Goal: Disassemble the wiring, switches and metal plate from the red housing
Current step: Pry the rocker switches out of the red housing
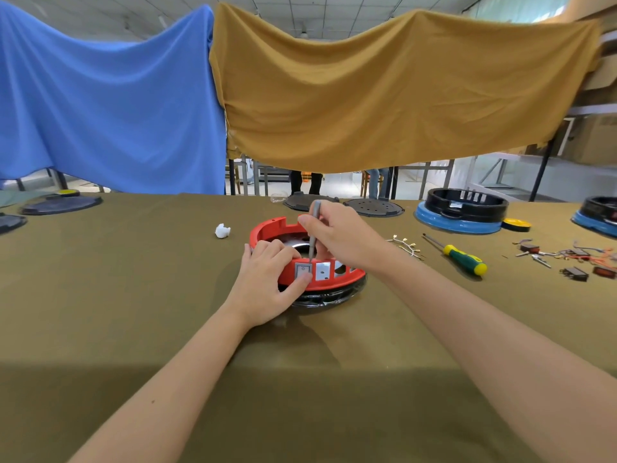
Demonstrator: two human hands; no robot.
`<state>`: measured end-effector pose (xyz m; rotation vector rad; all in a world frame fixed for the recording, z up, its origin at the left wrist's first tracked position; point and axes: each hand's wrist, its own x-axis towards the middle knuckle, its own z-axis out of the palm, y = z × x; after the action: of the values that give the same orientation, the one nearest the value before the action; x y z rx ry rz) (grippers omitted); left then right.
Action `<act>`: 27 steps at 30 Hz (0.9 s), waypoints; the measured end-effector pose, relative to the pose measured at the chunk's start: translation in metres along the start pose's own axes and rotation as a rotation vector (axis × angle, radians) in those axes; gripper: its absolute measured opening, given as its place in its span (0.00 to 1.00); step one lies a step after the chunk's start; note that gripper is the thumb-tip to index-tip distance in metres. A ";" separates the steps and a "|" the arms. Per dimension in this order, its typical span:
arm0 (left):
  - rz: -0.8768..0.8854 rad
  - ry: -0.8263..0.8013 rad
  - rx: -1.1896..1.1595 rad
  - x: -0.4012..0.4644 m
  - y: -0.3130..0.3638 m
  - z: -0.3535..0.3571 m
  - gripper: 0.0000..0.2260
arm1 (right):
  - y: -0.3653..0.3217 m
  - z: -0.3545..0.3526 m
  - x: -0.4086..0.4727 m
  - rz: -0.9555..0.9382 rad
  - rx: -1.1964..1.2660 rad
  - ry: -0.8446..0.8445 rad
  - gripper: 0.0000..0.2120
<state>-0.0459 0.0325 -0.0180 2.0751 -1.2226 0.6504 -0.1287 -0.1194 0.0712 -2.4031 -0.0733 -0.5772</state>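
Observation:
A round red housing (337, 283) rests on a black base in the middle of the table. A grey rocker switch (302, 269) sits in its near wall, beside open slots. A shiny metal plate (295, 243) shows inside the ring. My left hand (267, 282) grips the housing's near-left wall, thumb just below the switch. My right hand (337, 233) holds a thin grey tool (313, 233) upright, its tip down behind the switch.
To the right lie a green-and-yellow screwdriver (459, 257), a white wire bundle with brass terminals (405, 245), and loose switches and wires (567, 262). Black-and-blue housings (462, 212) stand at the back right, dark round plates (60, 204) at the back left, a white scrap (222, 230) left of the housing.

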 end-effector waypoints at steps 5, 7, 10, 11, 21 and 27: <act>0.000 0.002 0.005 0.000 0.000 0.000 0.21 | 0.002 -0.003 0.016 0.156 0.073 -0.069 0.12; -0.001 0.005 0.010 0.000 0.000 0.000 0.21 | 0.005 -0.003 0.022 0.219 0.058 -0.095 0.13; 0.001 0.003 0.026 0.000 0.000 0.000 0.20 | 0.008 -0.002 0.029 0.272 0.047 -0.118 0.13; -0.002 0.003 0.024 0.000 0.000 0.000 0.20 | 0.008 -0.002 0.029 0.268 0.050 -0.106 0.13; -0.002 0.002 0.023 0.001 -0.001 0.001 0.18 | 0.001 0.009 0.000 -0.037 -0.085 0.090 0.18; 0.000 0.006 0.023 0.001 -0.001 0.002 0.18 | 0.008 0.003 -0.001 0.037 0.060 -0.001 0.16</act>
<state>-0.0447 0.0305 -0.0192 2.0907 -1.2173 0.6730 -0.1265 -0.1238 0.0639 -2.3417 -0.0460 -0.5497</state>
